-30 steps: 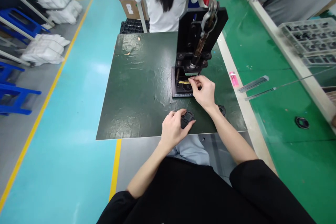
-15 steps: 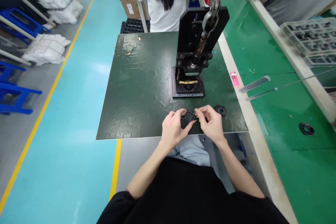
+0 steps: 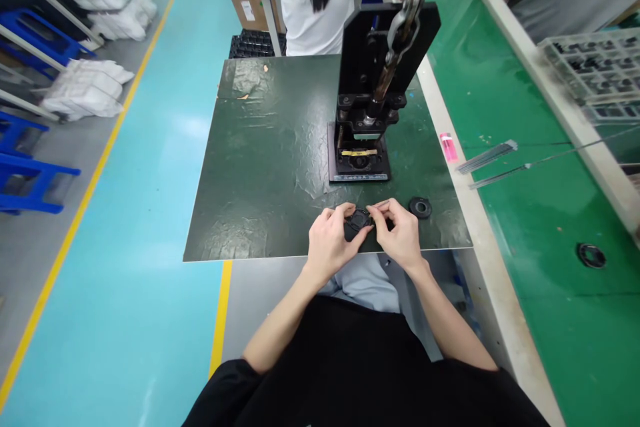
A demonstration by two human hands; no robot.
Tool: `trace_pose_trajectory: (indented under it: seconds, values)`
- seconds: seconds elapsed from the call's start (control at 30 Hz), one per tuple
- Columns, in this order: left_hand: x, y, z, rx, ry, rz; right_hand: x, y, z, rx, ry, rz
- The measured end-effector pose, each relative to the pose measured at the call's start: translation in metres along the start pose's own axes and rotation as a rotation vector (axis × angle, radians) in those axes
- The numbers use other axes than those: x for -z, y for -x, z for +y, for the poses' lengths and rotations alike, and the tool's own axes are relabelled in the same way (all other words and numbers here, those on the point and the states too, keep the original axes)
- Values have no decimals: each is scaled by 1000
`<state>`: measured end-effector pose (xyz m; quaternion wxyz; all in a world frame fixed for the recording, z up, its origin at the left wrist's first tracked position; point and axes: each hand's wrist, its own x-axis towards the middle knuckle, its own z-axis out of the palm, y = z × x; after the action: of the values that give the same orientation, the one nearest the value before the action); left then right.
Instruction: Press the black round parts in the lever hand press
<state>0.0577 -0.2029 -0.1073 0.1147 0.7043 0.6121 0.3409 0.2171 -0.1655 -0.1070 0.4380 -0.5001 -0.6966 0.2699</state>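
L hand [image 3: 327, 245] + R hand [image 3: 400, 235]: together, both clamped on 1 blk round part [image 3: 359, 220], near edge of dk green mat [image 3: 260, 213]. Also 1 blk ring [image 3: 420, 207] just right; 1 hand press [image 3: 373, 80] beyond.

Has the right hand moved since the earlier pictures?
Yes. The right hand has moved away from the press, back toward the person, and is now at the black round part near the mat's front edge.
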Motion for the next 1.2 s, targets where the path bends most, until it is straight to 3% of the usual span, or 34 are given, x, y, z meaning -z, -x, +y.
trace_pose_trajectory:
  seconds: [0.27, 0.43, 0.5, 0.6, 0.67, 1.0, 1.13, 1.2]
  values:
    - [0, 0, 0, -8, -7, -2, -5, 3, 1, 221, 171, -4]
    - [-2, -1, 0, 1, -2, 3, -6, 1, 0, 153, 90, -20]
    - [-2, -1, 0, -1, 1, 11, -3, -2, -1, 65, -39, 81]
    - [-3, -1, 0, -8, 6, 28, 6, -7, -4, -38, -198, 352]
    - [-3, -1, 0, -12, 9, 40, 13, -7, -8, -67, -224, 412]
    - [-2, 0, 0, -10, 26, 38, 18, -2, -21, -151, -342, 92]
    - [-2, 1, 0, -10, 24, 27, 10, -8, -16, -220, -385, 37]
    - [-2, 1, 1, -2, 28, 15, 5, -11, -13, -235, -309, 89]
